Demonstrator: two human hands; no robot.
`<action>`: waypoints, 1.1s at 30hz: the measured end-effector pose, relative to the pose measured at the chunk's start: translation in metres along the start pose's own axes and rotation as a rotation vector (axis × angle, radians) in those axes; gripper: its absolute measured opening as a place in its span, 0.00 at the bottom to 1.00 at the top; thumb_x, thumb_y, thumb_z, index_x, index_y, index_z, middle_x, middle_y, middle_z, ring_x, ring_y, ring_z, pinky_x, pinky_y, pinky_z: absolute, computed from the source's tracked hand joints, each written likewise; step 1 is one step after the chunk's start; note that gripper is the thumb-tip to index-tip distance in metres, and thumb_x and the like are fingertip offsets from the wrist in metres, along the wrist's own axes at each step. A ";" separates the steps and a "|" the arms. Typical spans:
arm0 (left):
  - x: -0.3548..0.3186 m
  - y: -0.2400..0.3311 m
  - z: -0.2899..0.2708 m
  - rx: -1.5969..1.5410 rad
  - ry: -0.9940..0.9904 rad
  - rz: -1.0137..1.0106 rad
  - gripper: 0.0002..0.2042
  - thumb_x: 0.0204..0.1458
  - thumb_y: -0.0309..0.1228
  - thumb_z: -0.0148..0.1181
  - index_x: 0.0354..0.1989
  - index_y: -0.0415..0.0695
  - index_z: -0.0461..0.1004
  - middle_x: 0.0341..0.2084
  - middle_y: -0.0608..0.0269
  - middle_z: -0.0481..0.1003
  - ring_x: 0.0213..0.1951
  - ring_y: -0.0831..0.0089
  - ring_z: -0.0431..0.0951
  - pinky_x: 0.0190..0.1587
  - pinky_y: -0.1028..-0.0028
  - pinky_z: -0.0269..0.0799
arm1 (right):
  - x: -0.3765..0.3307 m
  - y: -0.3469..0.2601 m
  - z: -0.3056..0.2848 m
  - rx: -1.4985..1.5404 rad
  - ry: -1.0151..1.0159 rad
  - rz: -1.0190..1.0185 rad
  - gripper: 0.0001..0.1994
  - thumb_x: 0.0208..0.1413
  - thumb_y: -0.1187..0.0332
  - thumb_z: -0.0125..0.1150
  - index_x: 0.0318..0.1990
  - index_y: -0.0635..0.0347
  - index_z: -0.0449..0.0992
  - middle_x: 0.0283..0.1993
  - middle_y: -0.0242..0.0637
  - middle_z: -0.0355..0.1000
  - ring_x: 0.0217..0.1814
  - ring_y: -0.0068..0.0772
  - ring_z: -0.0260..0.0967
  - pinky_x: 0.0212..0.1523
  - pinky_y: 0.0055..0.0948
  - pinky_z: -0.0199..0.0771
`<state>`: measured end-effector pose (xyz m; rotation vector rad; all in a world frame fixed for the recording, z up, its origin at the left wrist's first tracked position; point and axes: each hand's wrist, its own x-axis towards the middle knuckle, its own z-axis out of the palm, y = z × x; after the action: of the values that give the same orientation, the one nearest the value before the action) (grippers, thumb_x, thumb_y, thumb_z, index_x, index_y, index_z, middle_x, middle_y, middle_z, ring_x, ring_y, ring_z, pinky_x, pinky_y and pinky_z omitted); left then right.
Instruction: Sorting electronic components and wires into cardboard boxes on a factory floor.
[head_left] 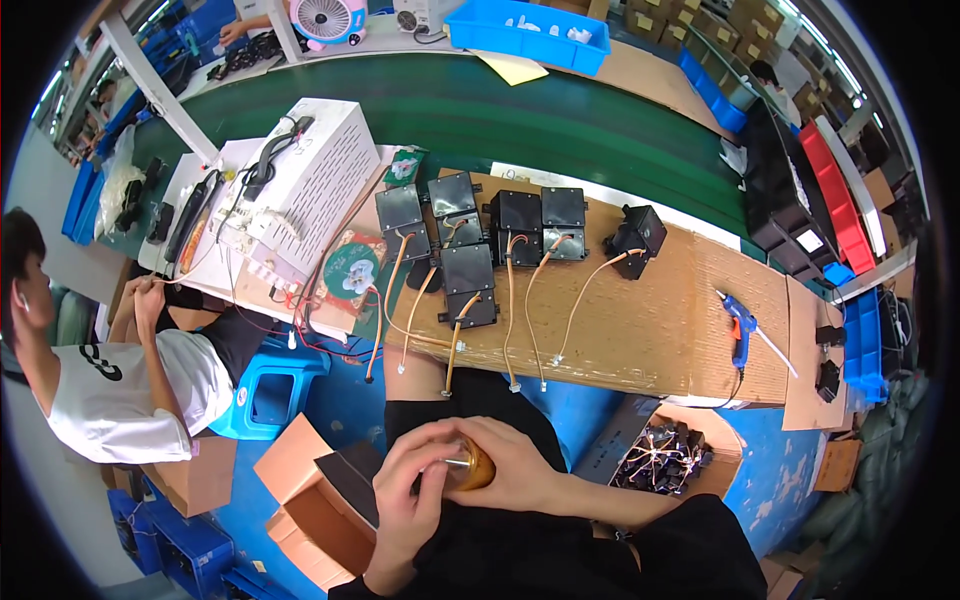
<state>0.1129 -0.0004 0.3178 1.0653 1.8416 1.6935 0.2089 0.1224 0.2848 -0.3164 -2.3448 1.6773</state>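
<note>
Above my lap, my left hand (415, 485) and my right hand (515, 465) come together around a rounded, amber-brown thing (481, 468) with a short bright metal rod. My right hand wraps its far side, while the left fingers curl close to the rod. Most of it is hidden, so its kind is unclear. Beyond my hands, on the cardboard-covered table (640, 330), stand several black plastic boxes (468, 268) with cables and small white plugs hanging toward me. Another black box (640, 238) sits apart to their right, tilted, its cable trailing forward.
A blue glue gun (740, 330) lies at the table's right. Below is a carton (725, 440) of black parts with wires. An open carton (310, 510) stands lower left. A person in white (120, 395) sits at left beside a blue stool (270, 395). A green conveyor (600, 120) runs behind.
</note>
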 end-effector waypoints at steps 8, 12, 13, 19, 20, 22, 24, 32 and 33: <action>0.005 0.000 -0.004 -0.018 0.090 -0.108 0.14 0.47 0.15 0.50 0.43 0.35 0.74 0.45 0.51 0.75 0.42 0.61 0.76 0.47 0.71 0.72 | -0.001 0.008 0.007 -0.096 0.023 -0.019 0.34 0.39 0.65 0.72 0.57 0.60 0.65 0.50 0.39 0.70 0.48 0.41 0.69 0.49 0.31 0.68; 0.000 -0.003 -0.007 -0.137 0.027 -0.231 0.14 0.47 0.14 0.49 0.43 0.35 0.74 0.44 0.52 0.76 0.40 0.60 0.77 0.46 0.70 0.73 | -0.004 0.014 0.006 -0.109 -0.097 -0.041 0.34 0.39 0.64 0.72 0.57 0.60 0.65 0.50 0.38 0.70 0.48 0.39 0.69 0.47 0.30 0.69; -0.002 -0.002 -0.008 -0.174 0.020 -0.226 0.14 0.47 0.14 0.49 0.42 0.35 0.74 0.42 0.51 0.77 0.39 0.60 0.77 0.45 0.71 0.73 | -0.004 0.016 0.002 0.020 -0.244 -0.003 0.33 0.40 0.64 0.72 0.56 0.61 0.65 0.49 0.39 0.71 0.47 0.38 0.70 0.46 0.30 0.69; -0.005 -0.013 -0.013 -0.688 -0.309 0.096 0.12 0.46 0.14 0.47 0.37 0.35 0.74 0.35 0.49 0.78 0.34 0.61 0.78 0.41 0.74 0.75 | -0.006 0.023 0.018 1.437 -1.196 0.532 0.30 0.39 0.67 0.73 0.52 0.63 0.69 0.46 0.37 0.73 0.46 0.30 0.70 0.49 0.27 0.70; -0.007 -0.013 -0.007 -0.874 -0.412 0.136 0.11 0.47 0.14 0.47 0.36 0.35 0.73 0.34 0.49 0.78 0.33 0.61 0.78 0.41 0.72 0.75 | -0.006 0.020 0.018 1.291 -1.115 0.489 0.29 0.39 0.67 0.72 0.52 0.64 0.69 0.45 0.38 0.74 0.44 0.31 0.71 0.47 0.27 0.71; 0.000 -0.010 -0.008 -1.053 -0.519 0.182 0.10 0.48 0.14 0.47 0.35 0.35 0.73 0.33 0.49 0.78 0.33 0.60 0.78 0.40 0.70 0.76 | -0.002 0.018 0.020 1.011 -0.953 0.395 0.27 0.40 0.66 0.71 0.50 0.65 0.70 0.43 0.40 0.74 0.41 0.33 0.71 0.44 0.27 0.72; -0.001 0.003 -0.022 -0.609 -0.254 0.058 0.09 0.49 0.14 0.47 0.35 0.36 0.74 0.32 0.49 0.78 0.33 0.58 0.78 0.40 0.68 0.76 | 0.002 0.013 0.019 0.737 -0.787 0.300 0.26 0.41 0.65 0.70 0.49 0.66 0.71 0.40 0.42 0.74 0.37 0.34 0.72 0.41 0.27 0.72; -0.012 -0.009 -0.013 -1.052 -0.255 0.241 0.10 0.49 0.14 0.48 0.29 0.36 0.78 0.31 0.50 0.77 0.34 0.56 0.77 0.38 0.68 0.76 | -0.007 0.015 0.042 1.698 -1.336 0.877 0.20 0.41 0.71 0.70 0.44 0.65 0.74 0.39 0.41 0.76 0.41 0.35 0.73 0.44 0.23 0.73; -0.010 0.004 -0.004 -1.140 -0.311 0.231 0.10 0.49 0.14 0.48 0.29 0.36 0.78 0.31 0.50 0.77 0.33 0.56 0.76 0.38 0.68 0.76 | -0.006 0.012 0.040 1.502 -1.226 0.777 0.20 0.41 0.70 0.70 0.44 0.65 0.74 0.39 0.42 0.76 0.41 0.35 0.73 0.44 0.23 0.73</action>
<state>0.1171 -0.0112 0.3199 0.9181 0.3706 2.0747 0.2024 0.0887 0.2601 0.2485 -0.3379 4.0850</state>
